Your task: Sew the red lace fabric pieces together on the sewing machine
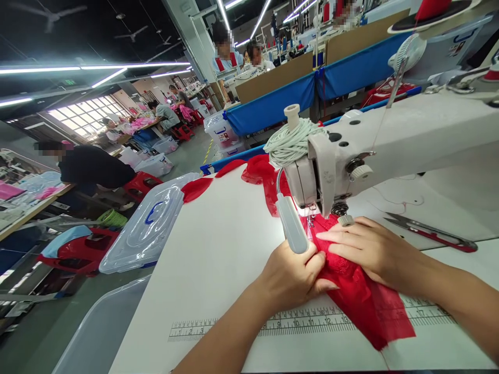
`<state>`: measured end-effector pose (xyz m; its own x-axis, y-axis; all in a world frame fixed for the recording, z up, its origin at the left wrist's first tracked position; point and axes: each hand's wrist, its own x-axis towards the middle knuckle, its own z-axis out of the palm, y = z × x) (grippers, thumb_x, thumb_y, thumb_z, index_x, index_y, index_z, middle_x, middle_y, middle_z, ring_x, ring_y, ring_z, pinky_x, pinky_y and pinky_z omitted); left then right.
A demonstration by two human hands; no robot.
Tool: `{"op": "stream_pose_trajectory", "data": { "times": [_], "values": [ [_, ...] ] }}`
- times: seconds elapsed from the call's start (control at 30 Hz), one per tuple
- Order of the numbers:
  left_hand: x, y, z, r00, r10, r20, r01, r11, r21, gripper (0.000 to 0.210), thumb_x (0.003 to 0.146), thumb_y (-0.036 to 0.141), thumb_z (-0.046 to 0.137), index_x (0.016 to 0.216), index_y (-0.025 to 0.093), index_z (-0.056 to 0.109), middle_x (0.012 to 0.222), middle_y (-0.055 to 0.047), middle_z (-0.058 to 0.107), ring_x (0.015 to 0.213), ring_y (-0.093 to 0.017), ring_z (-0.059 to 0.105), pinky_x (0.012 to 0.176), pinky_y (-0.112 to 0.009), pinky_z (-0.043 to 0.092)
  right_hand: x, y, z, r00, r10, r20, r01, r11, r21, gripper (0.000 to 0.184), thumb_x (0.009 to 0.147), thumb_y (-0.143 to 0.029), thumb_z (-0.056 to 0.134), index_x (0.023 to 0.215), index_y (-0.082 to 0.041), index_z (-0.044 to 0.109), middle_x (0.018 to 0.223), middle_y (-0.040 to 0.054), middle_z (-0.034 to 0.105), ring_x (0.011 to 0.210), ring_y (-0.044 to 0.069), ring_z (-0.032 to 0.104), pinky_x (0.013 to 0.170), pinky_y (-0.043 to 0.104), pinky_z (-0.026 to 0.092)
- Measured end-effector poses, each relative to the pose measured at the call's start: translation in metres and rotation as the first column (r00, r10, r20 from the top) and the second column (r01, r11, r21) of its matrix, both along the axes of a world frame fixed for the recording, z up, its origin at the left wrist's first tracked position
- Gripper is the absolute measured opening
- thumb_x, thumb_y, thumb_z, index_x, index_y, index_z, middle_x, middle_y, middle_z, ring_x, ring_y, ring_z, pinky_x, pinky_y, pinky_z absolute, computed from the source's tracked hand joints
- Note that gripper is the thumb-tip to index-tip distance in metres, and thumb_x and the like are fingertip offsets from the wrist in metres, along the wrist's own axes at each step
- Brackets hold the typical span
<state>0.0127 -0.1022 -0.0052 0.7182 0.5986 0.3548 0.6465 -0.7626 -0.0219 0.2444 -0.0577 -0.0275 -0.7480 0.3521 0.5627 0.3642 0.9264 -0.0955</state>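
Observation:
Red sheer fabric with lace [351, 280] lies under the needle of a white sewing machine [390, 140] and hangs toward the table's front edge. My left hand [292, 272] is closed on the fabric's left edge, thumb and fingers pinching it just below the presser foot [310, 221]. Flat on the lace rests my right hand [374, 249], fingers stretched toward the needle. A small lamp [292, 223] on a bent neck hangs in front of the needle area and covers part of my left fingers. More red pieces [265, 171] trail behind the machine.
Thread snips [432, 231] lie right of my right hand. A printed ruler [304, 319] runs along the front of the white table [218, 249]. Clear lidded bins [152, 223] stand at left, near a red stool [81, 249]. Other people work at tables farther back.

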Motion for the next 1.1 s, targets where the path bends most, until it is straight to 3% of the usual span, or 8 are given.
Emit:
{"op": "stream_pose_trajectory", "data": {
  "times": [0.1,0.27,0.4,0.5,0.7,0.87,1.1],
  "values": [
    [0.002,-0.002,0.004,0.999,0.038,0.023,-0.038,0.999,-0.011,0.067,0.108,0.048,0.012,0.097,0.012,0.068,0.074,-0.005,0.057,0.064,-0.018,0.052,0.061,-0.032,0.048,0.002,-0.002,-0.005,1.000,0.029,0.004,-0.029,0.999,-0.039,0.044,0.087,0.007,0.035,0.105,-0.017,0.067,0.109,0.0069,0.074,0.110,0.022,0.059,0.087,0.040,0.044],
    [0.007,-0.005,0.007,0.996,0.068,0.052,-0.068,0.998,-0.003,0.068,0.107,0.051,0.014,0.103,0.010,0.067,0.082,-0.009,0.063,0.068,-0.020,0.057,0.060,-0.033,0.051,0.002,-0.003,-0.008,1.000,-0.012,-0.023,0.012,1.000,-0.010,0.039,0.090,0.005,0.038,0.105,-0.015,0.068,0.104,0.0085,0.074,0.109,0.023,0.060,0.088,0.040,0.045],
    [0.008,-0.007,0.006,0.990,0.123,0.073,-0.122,0.992,-0.014,0.070,0.106,0.054,0.015,0.126,0.004,0.060,0.105,-0.016,0.068,0.077,-0.021,0.064,0.067,-0.034,0.056,0.001,-0.005,-0.007,0.999,-0.019,-0.027,0.019,1.000,-0.016,0.039,0.088,0.005,0.039,0.103,-0.015,0.069,0.103,0.0086,0.074,0.106,0.023,0.061,0.085,0.039,0.047],
    [0.007,-0.008,0.002,0.987,0.152,0.044,-0.153,0.988,0.023,0.074,0.105,0.057,0.014,0.127,0.006,0.061,0.119,-0.022,0.066,0.088,-0.024,0.067,0.072,-0.036,0.058,0.001,-0.005,-0.009,0.999,-0.017,-0.041,0.016,0.999,-0.028,0.038,0.088,0.004,0.039,0.102,-0.015,0.069,0.101,0.0085,0.073,0.105,0.023,0.060,0.085,0.040,0.047],
    [0.005,-0.013,-0.004,0.985,0.175,0.002,-0.174,0.977,0.124,0.076,0.104,0.059,0.015,0.121,0.008,0.069,0.097,-0.018,0.072,0.083,-0.027,0.068,0.071,-0.037,0.056,0.000,-0.003,-0.014,0.997,-0.028,-0.073,0.027,0.999,-0.017,0.036,0.089,0.004,0.040,0.101,-0.015,0.068,0.103,0.0086,0.074,0.107,0.024,0.060,0.087,0.039,0.046],
    [0.005,-0.014,-0.003,0.982,0.190,0.010,-0.189,0.969,0.157,0.074,0.104,0.058,0.016,0.119,0.010,0.071,0.092,-0.016,0.072,0.078,-0.026,0.067,0.062,-0.035,0.051,-0.001,-0.004,-0.013,0.997,-0.030,-0.073,0.029,1.000,-0.009,0.040,0.085,0.006,0.040,0.102,-0.016,0.068,0.096,0.0076,0.074,0.106,0.023,0.061,0.086,0.039,0.046],
    [0.007,-0.015,-0.003,0.980,0.197,0.001,-0.195,0.967,0.165,0.070,0.102,0.062,0.026,0.120,0.012,0.071,0.089,-0.015,0.072,0.078,-0.026,0.065,0.063,-0.034,0.047,-0.001,-0.003,-0.012,0.997,-0.034,-0.070,0.035,0.999,0.001,0.040,0.083,0.007,0.041,0.102,-0.015,0.069,0.096,0.0080,0.073,0.104,0.023,0.060,0.086,0.038,0.046]
  ]
}}
